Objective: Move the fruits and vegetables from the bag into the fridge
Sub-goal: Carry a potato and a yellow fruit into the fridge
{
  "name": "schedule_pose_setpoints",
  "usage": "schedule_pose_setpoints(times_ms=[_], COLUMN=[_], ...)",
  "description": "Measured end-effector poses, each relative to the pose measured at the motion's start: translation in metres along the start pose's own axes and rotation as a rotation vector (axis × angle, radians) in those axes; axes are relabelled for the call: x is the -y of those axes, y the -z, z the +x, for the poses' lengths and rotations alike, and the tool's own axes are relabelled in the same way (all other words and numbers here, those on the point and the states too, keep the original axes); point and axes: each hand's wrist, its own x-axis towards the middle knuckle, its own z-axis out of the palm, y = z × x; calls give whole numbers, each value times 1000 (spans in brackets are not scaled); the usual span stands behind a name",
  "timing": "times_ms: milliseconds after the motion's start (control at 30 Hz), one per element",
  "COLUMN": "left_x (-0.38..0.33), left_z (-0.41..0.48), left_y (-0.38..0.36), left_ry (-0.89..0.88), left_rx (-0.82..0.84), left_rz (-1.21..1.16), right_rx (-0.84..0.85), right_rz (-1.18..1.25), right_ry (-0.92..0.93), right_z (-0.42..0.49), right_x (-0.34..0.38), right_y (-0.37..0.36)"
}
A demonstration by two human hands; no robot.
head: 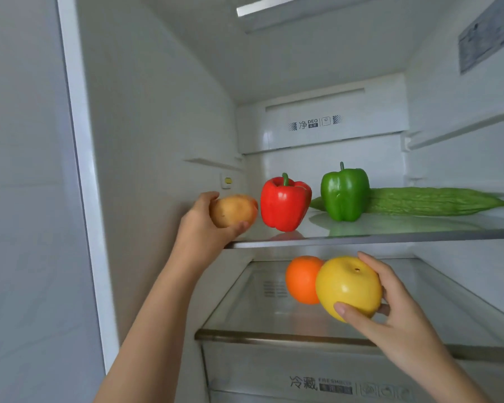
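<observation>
The left hand point(204, 225) curled round a potato point(233, 210), its long axis left to right, at the upper shelf's point(390, 234) left end, beside an upright red pepper point(285, 203). The right hand point(390, 312) gripped a yellow fruit point(348, 286), stem dimple up, above the lower shelf point(274, 335). A bitter gourd point(431, 201) lay crosswise, tip pointing right.

Brightness: glowing evenly and softly, leaning cool grey-white across the fridge wall point(157, 112).
Source: shining down from the light strip point(274, 8) at the top.
Glare: glinting on the red pepper point(284, 203), the green pepper point(344, 193) and the yellow fruit point(348, 286); mirroring both peppers faintly in the glass shelf point(419, 225).
Shadows: lying pale and thin beneath the shelf edge.
Blur: smearing the drawer label point(332, 386) at the bottom; softening the potato point(233, 210) slightly.
Distortion: bowing the door frame point(83, 170) outward near the left edge.
</observation>
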Motion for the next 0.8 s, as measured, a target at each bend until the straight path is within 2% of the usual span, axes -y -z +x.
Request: schedule_pose_setpoints(times_ms=[200,500,667,800], left_x=[1,2,4,3], left_z=[16,9,-8,-34], left_y=[-9,-8,-5,-2], left_ry=[-17,-66,-181,-270], left_rx=[91,61,-56,-169], left_rz=[21,-17,137,150], right_rx=[18,15,41,85], right_rz=[-3,-63,-124,-149], right_ry=[10,-14,-58,-133], right_z=[6,7,10,16], right_x=[-7,-9,-9,-14], right_y=[0,0,13,24])
